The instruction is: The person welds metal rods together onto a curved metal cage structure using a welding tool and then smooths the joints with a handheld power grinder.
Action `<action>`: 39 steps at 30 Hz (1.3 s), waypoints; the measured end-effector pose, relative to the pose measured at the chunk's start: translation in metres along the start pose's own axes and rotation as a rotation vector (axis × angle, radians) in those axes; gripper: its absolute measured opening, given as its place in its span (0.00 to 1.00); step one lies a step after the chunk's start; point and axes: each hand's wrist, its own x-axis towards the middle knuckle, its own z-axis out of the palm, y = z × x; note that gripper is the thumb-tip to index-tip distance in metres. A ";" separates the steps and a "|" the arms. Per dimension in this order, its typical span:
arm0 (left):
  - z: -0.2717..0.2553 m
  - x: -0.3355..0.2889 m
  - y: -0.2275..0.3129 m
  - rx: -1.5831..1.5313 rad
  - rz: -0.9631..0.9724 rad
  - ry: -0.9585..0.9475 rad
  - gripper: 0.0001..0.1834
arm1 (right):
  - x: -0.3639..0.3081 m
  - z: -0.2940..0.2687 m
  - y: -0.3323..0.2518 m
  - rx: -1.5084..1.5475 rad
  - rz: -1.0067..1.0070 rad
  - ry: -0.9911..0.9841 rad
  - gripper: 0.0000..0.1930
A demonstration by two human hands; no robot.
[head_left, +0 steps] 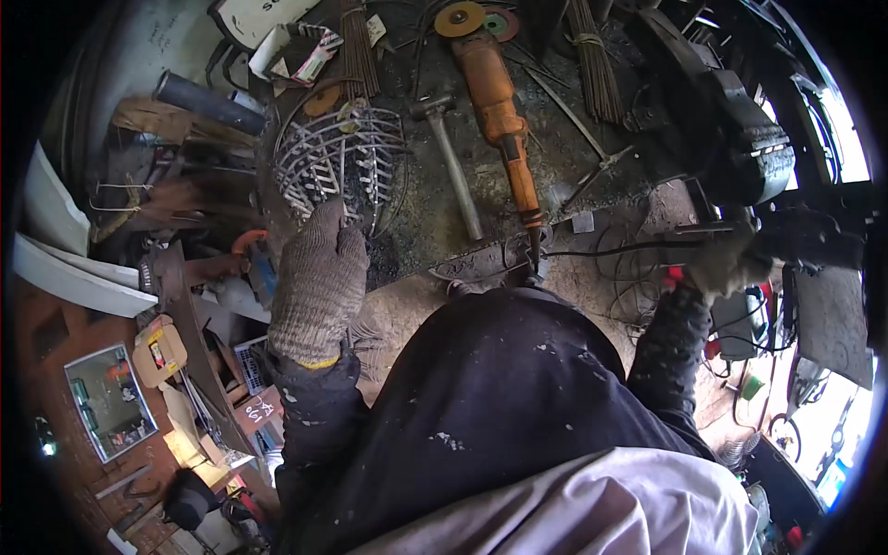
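Note:
My left hand point(319, 282), in a grey knitted glove, reaches onto the dark workbench point(425, 217). Its fingertips close on the near end of a frame of curved metal rods point(344, 148), with pale notched strips inside; the grip itself is partly hidden. Out to the right, my right hand point(726, 266), also gloved, is blurred and looks closed beside a dark bulky object point(805, 239). What it holds is unclear. A hammer point(453, 171) and an orange angle grinder point(495, 102) lie on the bench right of the frame.
Bundles of thin rods point(594, 69) and a small open box point(296, 54) lie toward the bench's far side. A T-shaped metal bar point(578, 139) is at its right. Cables point(629, 248) trail below the bench edge. Cluttered shelving with a mirror point(111, 402) stands left.

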 end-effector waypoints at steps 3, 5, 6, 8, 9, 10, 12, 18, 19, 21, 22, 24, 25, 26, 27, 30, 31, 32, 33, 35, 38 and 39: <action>0.005 -0.005 -0.001 -0.006 0.023 0.085 0.22 | 0.011 -0.002 -0.110 0.336 0.098 -0.208 0.21; -0.004 0.003 0.019 -0.256 -0.238 -0.030 0.21 | 0.047 -0.003 -0.152 0.532 0.105 -0.266 0.20; -0.007 0.004 0.025 -0.262 -0.235 -0.019 0.21 | 0.068 -0.003 -0.166 0.622 0.100 -0.290 0.20; -0.011 0.007 0.032 -0.080 -0.140 0.053 0.20 | 0.099 0.007 -0.184 0.717 0.069 -0.405 0.19; -0.013 0.007 0.029 -0.086 -0.144 0.064 0.20 | 0.110 0.016 -0.193 0.734 0.049 -0.493 0.18; -0.009 0.006 0.026 -0.054 -0.086 0.099 0.20 | 0.116 0.027 -0.199 0.728 0.025 -0.594 0.18; -0.006 0.005 0.022 -0.026 -0.046 0.140 0.20 | 0.120 0.059 -0.210 0.616 -0.114 -0.837 0.17; -0.004 0.004 0.029 0.000 -0.052 0.208 0.21 | 0.058 0.170 -0.201 0.368 -0.583 -1.472 0.14; -0.006 0.007 0.031 -0.083 -0.115 0.131 0.21 | 0.036 0.177 -0.196 0.479 -0.124 -1.677 0.17; -0.009 0.004 0.028 -0.117 -0.140 0.087 0.21 | 0.001 0.186 -0.200 0.552 0.559 -1.853 0.24; -0.011 0.001 0.030 -0.104 -0.174 0.069 0.21 | -0.014 0.187 -0.202 0.531 0.752 -1.968 0.27; -0.012 0.003 0.034 -0.155 -0.202 0.051 0.20 | -0.035 0.192 -0.204 0.481 0.847 -2.076 0.30; -0.013 0.001 0.037 -0.089 -0.184 0.063 0.20 | -0.043 0.201 -0.198 0.445 0.799 -2.160 0.26; -0.016 0.000 0.042 -0.081 -0.209 0.047 0.20 | -0.060 0.210 -0.181 0.469 0.743 -2.102 0.19; -0.017 0.006 0.047 -0.058 -0.221 0.024 0.20 | -0.067 0.218 -0.157 0.516 0.222 -2.102 0.17; -0.015 0.003 0.053 -0.021 -0.232 0.020 0.21 | -0.078 0.217 -0.144 0.537 -0.176 -2.101 0.16; -0.016 0.005 0.057 -0.039 -0.272 -0.007 0.22 | -0.080 0.218 -0.141 0.525 -0.121 -2.124 0.16; -0.018 0.006 0.060 -0.058 -0.310 -0.034 0.22 | -0.082 0.218 -0.138 0.511 -0.063 -2.147 0.17; -0.013 0.006 0.058 -0.084 -0.302 -0.017 0.23 | -0.082 0.222 -0.129 0.426 -0.045 -2.187 0.17; -0.017 0.009 0.059 -0.082 -0.329 -0.052 0.24 | -0.082 0.225 -0.123 0.339 -0.015 -2.229 0.17; -0.017 0.010 0.064 -0.128 -0.410 -0.096 0.24 | -0.083 0.226 -0.134 0.449 -0.133 -2.272 0.18; -0.017 0.010 0.066 -0.172 -0.457 -0.103 0.25 | -0.085 0.225 -0.140 0.349 0.168 -2.332 0.19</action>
